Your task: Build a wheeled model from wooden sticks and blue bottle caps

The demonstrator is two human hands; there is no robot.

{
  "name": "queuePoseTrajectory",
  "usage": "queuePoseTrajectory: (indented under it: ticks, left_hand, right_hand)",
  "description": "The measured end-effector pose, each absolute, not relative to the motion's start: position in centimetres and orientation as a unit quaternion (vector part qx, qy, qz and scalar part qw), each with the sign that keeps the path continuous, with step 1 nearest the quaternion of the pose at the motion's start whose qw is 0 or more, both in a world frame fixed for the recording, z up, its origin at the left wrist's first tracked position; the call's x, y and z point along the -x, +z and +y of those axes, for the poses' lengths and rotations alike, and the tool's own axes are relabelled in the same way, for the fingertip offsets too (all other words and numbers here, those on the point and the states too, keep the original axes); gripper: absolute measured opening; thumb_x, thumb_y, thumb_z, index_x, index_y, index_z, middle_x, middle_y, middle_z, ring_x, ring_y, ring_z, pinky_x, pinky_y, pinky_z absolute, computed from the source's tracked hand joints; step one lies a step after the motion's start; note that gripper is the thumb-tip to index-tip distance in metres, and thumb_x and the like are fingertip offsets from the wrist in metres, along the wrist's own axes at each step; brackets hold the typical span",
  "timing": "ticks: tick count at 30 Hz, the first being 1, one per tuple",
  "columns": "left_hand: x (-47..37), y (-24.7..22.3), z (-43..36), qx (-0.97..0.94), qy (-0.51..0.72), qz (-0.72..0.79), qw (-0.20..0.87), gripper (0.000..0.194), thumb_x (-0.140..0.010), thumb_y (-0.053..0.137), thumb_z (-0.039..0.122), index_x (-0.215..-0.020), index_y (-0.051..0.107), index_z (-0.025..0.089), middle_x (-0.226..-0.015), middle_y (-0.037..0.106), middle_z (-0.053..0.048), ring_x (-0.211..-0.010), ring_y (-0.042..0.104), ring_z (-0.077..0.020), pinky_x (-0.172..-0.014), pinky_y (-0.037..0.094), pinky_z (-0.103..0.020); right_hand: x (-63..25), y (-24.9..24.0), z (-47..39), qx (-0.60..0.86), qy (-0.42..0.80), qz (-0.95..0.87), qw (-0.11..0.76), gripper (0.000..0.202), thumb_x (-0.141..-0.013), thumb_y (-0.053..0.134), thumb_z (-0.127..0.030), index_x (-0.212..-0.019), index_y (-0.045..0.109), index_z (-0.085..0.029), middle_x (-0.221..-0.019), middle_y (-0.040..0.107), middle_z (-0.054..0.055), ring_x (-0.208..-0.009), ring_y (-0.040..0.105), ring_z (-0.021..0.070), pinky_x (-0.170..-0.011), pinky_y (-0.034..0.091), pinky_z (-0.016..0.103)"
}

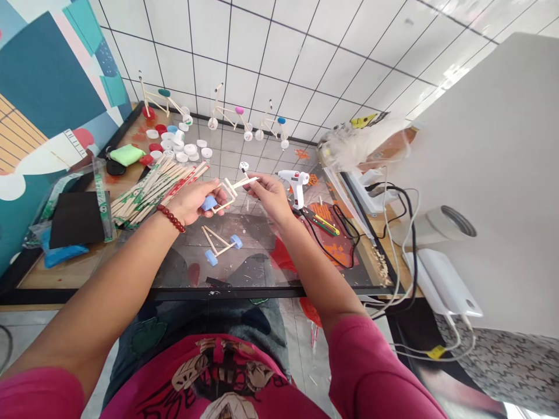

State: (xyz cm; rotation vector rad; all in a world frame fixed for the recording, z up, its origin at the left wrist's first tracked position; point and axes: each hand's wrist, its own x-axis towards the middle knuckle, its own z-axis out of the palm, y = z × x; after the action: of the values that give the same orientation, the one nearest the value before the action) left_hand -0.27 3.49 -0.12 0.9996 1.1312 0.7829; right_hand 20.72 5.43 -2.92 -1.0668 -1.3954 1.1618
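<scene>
My left hand (pixel 198 201), a beaded bracelet at its wrist, grips a small frame of wooden sticks (pixel 230 190) with a blue foam-like piece (pixel 208 203) on its near side. Pinched between the fingertips of my right hand (pixel 269 195) is a thin pale stick (pixel 248 181) at the frame's right end. Whether that stick is joined to the frame I cannot tell. Below my hands, a second stick assembly (pixel 218 237) with two blue pieces lies on the glossy tabletop. A white round cap (pixel 244 166) with a dark-tipped stick shows just beyond my right fingertips.
Loose wooden sticks (pixel 151 189) and several bottle caps (pixel 168 145) lie at left. Stick-and-cap bicycle models (pixel 229 116) stand along the tiled wall. A white glue gun (pixel 297 185) stands right of my hand, near a yellow cutter (pixel 324 223) and black cable (pixel 349 227).
</scene>
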Motion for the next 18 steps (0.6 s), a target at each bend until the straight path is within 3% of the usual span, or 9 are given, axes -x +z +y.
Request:
queuePoseTrajectory:
  ticks: [9,13,18]
  left_hand:
    - [0.07,-0.34,3.3,-0.455,0.355,0.483,0.659,0.035,-0.089,0.062,0.046,-0.071,0.064,0.015,-0.073,0.069,-0.01,-0.055,0.063,-0.0151,-0.038,0.033,-0.021]
    - [0.04,-0.31,3.51,-0.455,0.404,0.471,0.638,0.035,-0.091,0.057,0.042,-0.07,0.065,0.015,-0.08,0.07,-0.01,-0.059,0.063,-0.0138,-0.046,0.04,-0.022]
    - [0.33,-0.33,3.93,-0.465,0.425,0.48,0.611,0.034,-0.09,0.058,0.042,-0.07,0.067,0.016,-0.086,0.071,-0.011,-0.069,0.062,-0.0146,-0.055,0.043,-0.024]
  right_hand:
    - [-20.62,-3.42,5.57,0.452,0.484,-0.558,0.5,0.042,-0.077,0.076,-0.049,-0.105,0.072,-0.019,-0.091,0.076,0.003,-0.082,0.068,0.0143,-0.078,0.056,0.029]
    - [-20.83,-3.58,5.79,0.469,0.486,-0.534,0.509,0.047,-0.078,0.074,-0.055,-0.111,0.07,-0.021,-0.099,0.076,0.003,-0.085,0.069,0.0142,-0.078,0.056,0.029]
    - [-21.37,-2.77,5.88,0.465,0.515,-0.516,0.502,0.05,-0.077,0.073,-0.064,-0.101,0.074,-0.021,-0.093,0.077,0.005,-0.078,0.069,0.0146,-0.072,0.055,0.028]
